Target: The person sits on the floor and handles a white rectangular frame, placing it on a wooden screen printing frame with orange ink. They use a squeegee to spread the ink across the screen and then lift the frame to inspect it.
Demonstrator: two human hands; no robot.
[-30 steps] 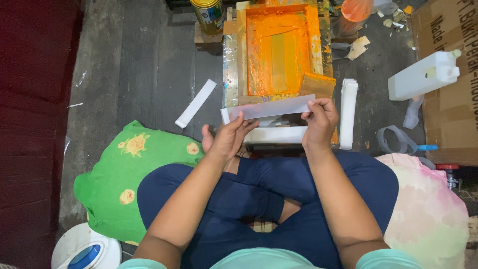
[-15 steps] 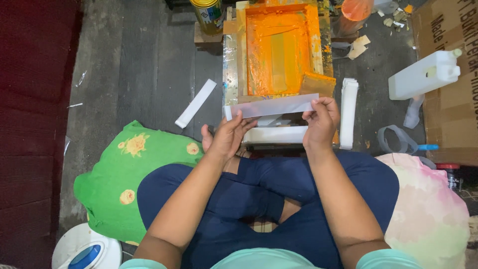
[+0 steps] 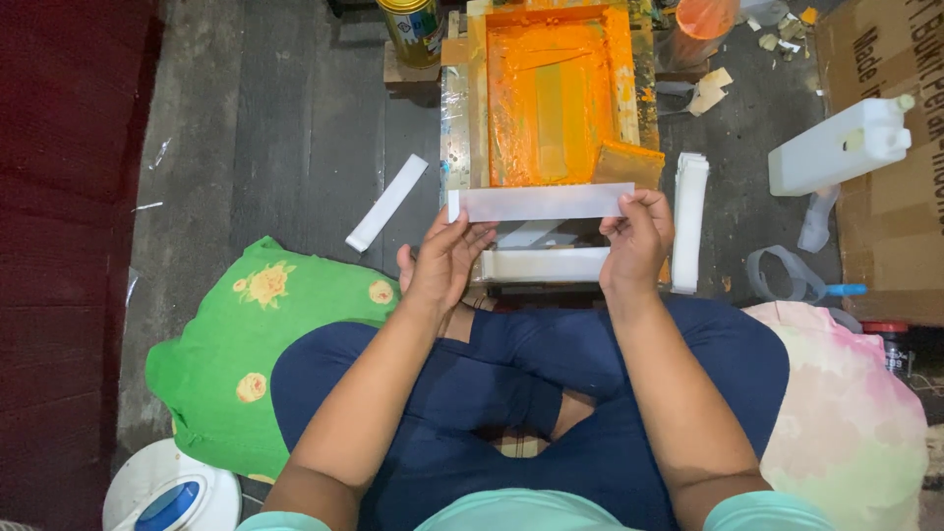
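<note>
The strip (image 3: 541,202) is hiding the frame's (image 3: 551,93) near edge; both hands, left (image 3: 444,261) and right (image 3: 637,236), are pinching it, seemingly flatter and higher than before.

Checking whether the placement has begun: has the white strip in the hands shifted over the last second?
Yes. The white strip has gone from tilted to level, rising slightly toward the orange screen frame, which stayed put.

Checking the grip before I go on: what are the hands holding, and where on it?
Both hold one long white strip flat over the orange screen frame: left hand fingertips at its left end, right hand pinching its right end.
</note>
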